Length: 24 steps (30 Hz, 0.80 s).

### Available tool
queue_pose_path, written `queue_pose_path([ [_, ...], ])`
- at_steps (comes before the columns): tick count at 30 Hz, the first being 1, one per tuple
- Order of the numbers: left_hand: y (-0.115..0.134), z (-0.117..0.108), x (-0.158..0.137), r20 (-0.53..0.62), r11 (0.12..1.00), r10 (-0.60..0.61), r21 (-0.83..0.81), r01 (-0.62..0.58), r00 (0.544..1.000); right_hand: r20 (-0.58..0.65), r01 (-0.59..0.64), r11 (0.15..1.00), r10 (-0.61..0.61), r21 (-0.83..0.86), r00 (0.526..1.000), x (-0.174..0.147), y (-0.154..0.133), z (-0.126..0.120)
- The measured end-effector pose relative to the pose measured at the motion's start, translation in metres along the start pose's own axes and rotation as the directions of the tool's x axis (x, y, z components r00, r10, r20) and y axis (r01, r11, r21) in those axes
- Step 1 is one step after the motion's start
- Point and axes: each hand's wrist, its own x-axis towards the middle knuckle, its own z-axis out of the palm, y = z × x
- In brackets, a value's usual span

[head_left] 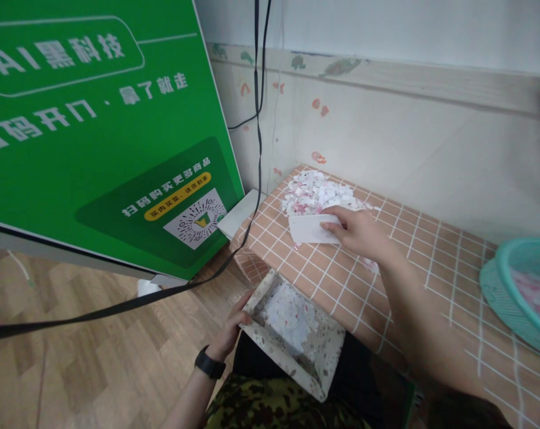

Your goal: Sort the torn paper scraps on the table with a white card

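My right hand [347, 229] pinches a flat white card [311, 229], holding it on edge against the near side of a heap of shredded paper [321, 192]. The shreds are mostly white with some pink. Below the table edge, my left hand [234, 322] grips the left end of an open, pale patterned box [276, 351]. White paper scraps [290, 316] lie inside that box, which is tilted and rests over my lap. The fingers under the box are hidden.
A brown table with a white grid [430, 256] stands against the wall. At its right is a turquoise basket [502, 280] with pink and white shreds. A green sign panel [118, 149] rises on the left. A black cable [258, 149] hangs across the table's left corner.
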Motion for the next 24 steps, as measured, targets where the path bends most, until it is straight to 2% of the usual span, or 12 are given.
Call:
queue_pose_path([
  [5, 0.004, 0.005, -0.002, -0.015, 1.000, 0.001, -0.008, -0.001, 1.000, -0.016, -0.010, 0.994, 0.009, -0.110, 1.000, -0.002, 0.002, -0.004],
  [9, 0.007, 0.009, -0.003, 0.022, 1.000, -0.006, -0.002, 0.006, 1.000, -0.016, -0.008, 0.986, 0.005, -0.167, 1.000, -0.004, -0.002, -0.012],
  [12, 0.006, 0.010, -0.004, -0.010, 1.000, -0.006, 0.017, 0.006, 1.000, -0.037, -0.021, 0.981, 0.014, -0.192, 0.999, -0.006, -0.006, -0.015],
  [17, 0.001, 0.008, -0.001, -0.008, 1.000, 0.015, 0.012, -0.015, 1.000, 0.013, 0.001, 0.985, 0.002, -0.172, 1.000, -0.006, -0.009, -0.016],
  [20, 0.000, 0.008, 0.000, 0.030, 1.000, 0.027, 0.005, -0.027, 0.999, 0.019, -0.005, 0.975, 0.009, -0.224, 1.000, -0.007, -0.008, -0.020],
  [24, 0.002, 0.009, 0.000, -0.004, 1.000, 0.008, 0.012, -0.008, 1.000, 0.005, -0.037, 0.949, 0.041, -0.313, 0.999, -0.010, -0.006, -0.030],
])
